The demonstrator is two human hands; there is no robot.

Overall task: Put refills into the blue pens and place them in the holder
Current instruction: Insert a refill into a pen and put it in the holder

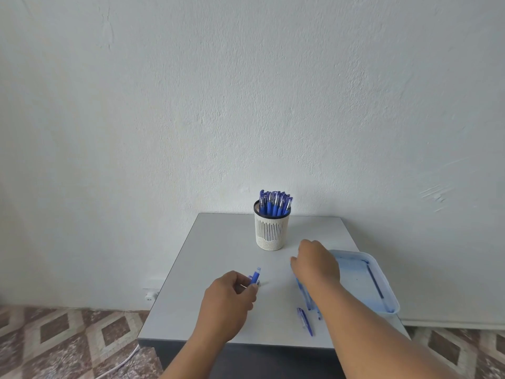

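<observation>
Head view: the left hand (231,292) grips a blue pen part (255,275) pointing up-right, while the right hand (317,262), fingers downturned with grasp indiscernible, covers the pens (303,294) lying lengthwise on the table (218,242), holder (271,231) beyond.

Single head-worn wide-angle view, forward and down over a small table (218,242) against a near wall (246,91).

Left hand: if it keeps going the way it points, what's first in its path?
The left hand, gripping a blue pen, points up and slightly right across the table. Bare tabletop comes first; the pen holder lies roughly on that line, though depth makes a hit uncertain.
</observation>
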